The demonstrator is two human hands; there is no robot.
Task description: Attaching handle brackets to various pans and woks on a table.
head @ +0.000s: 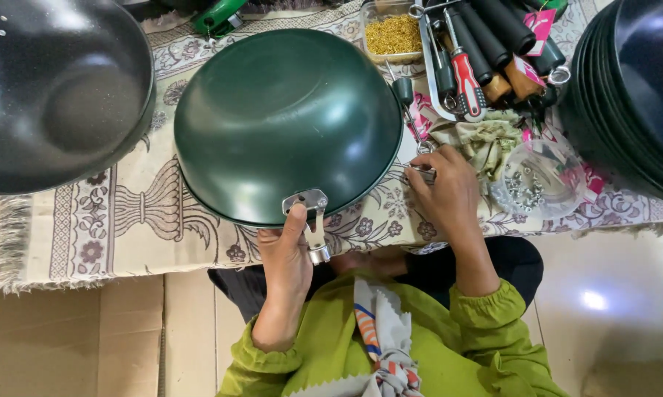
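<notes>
Two hands: both belong to a person in green sleeves, seen from above.
Left hand [287,257]: fingers closed on the near rim of a green pan [287,125], thumb beside the metal bracket [313,220] fixed to that rim.
Right hand [445,195]: fingers curled around a small metal part [422,173], just right of the pan's rim.
Green pan: upside down on the surface, near the middle, its bracket pointing toward the person.
Surface [126,220]: covered by a pale patterned cloth with a fringe along its left edge.
Screwdriver [409,110]: dark handle, lying between the pan and the tray.
Tray [431,73]: metal, at the far right of the pan, holding a red-handled screwdriver [465,81] and several dark pan handles [500,37].
Box [394,33]: clear, filled with small gold-coloured parts, just left of the tray.
Bag [537,180]: clear plastic with small silver parts, right of the right hand.
Black pan [52,95]: at far left, open side up, tilted.
Stack [633,95]: dark pans at far right.
</notes>
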